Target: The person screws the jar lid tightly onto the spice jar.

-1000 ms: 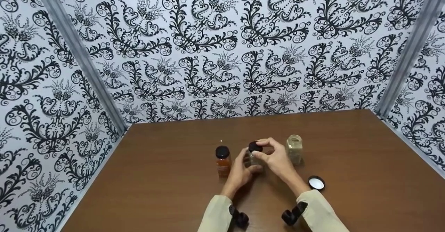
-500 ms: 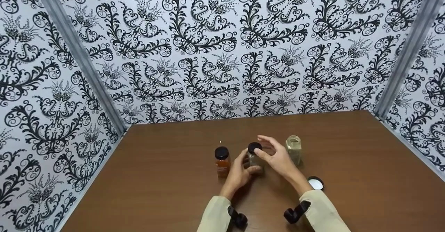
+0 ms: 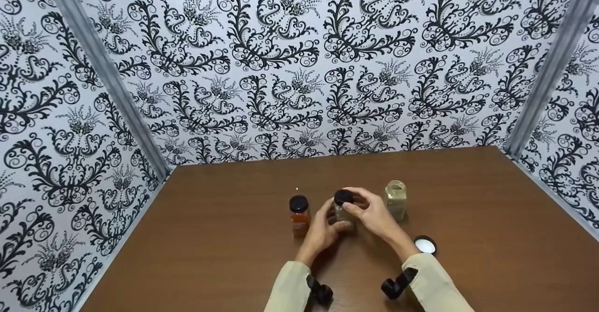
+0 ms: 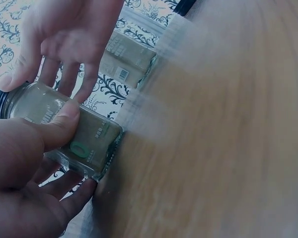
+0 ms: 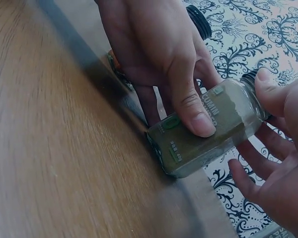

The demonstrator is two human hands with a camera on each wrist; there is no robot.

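Note:
A square glass spice jar (image 5: 223, 109) with greenish-brown powder and a label reading "CUMIN" stands on the wooden table. My left hand (image 3: 323, 230) grips its body, thumb across the label and fingers round the far side. At the top, my right hand (image 3: 376, 216) pinches the black lid (image 3: 344, 196) between thumb and fingers; the lid sits on the jar's neck. To the left is a capped jar of orange-red spice (image 3: 300, 223). Right of my hands stands a lidless jar (image 3: 397, 202) of pale powder.
A loose black lid (image 3: 426, 245) lies on the table (image 3: 224, 228), white inside up, beside my right forearm. Patterned black-and-white walls (image 3: 290, 68) close off the back and sides. Black cameras are strapped to both sleeves.
My right fingers lifted away from the lid's far side half a second ago, and now close on it again. My left hand and the jar keep their place.

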